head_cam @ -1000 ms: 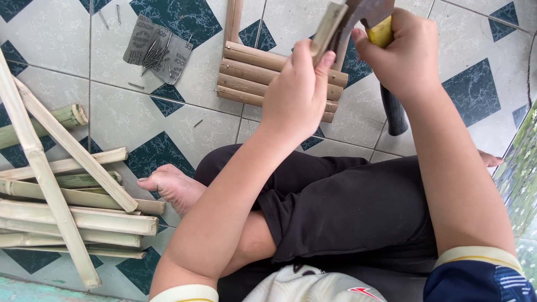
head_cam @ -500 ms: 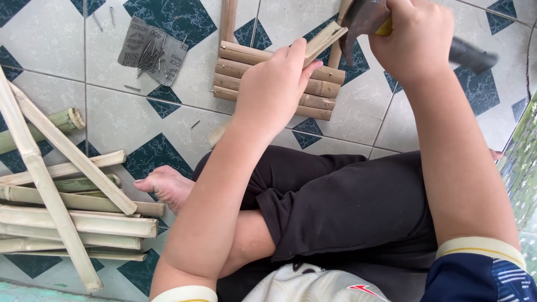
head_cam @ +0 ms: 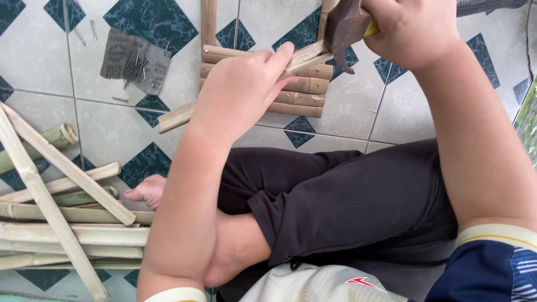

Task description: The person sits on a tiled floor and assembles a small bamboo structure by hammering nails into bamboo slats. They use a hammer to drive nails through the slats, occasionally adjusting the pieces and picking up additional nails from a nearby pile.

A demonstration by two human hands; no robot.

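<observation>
My left hand (head_cam: 240,92) grips a long split bamboo strip (head_cam: 178,116) that runs diagonally from lower left up to the hammer. My right hand (head_cam: 414,31) holds a hammer (head_cam: 344,28) with a rusty head and a yellow handle; its head rests at the strip's upper end. Under the strip lies a small frame of short bamboo slats (head_cam: 302,89) laid side by side on two uprights, on the tiled floor. I sit with my legs folded in black shorts (head_cam: 347,201), a bare foot (head_cam: 146,191) showing left.
A pile of long split bamboo pieces (head_cam: 61,223) lies at the lower left. A grey paper with several loose nails (head_cam: 134,64) sits on the white and teal tiled floor (head_cam: 95,128) at upper left. A green edge shows at far right.
The bamboo strip has dropped from near upright to a low diagonal across the slat frame. Both hands moved nearer, and the hammer head came down onto the strip's end.
</observation>
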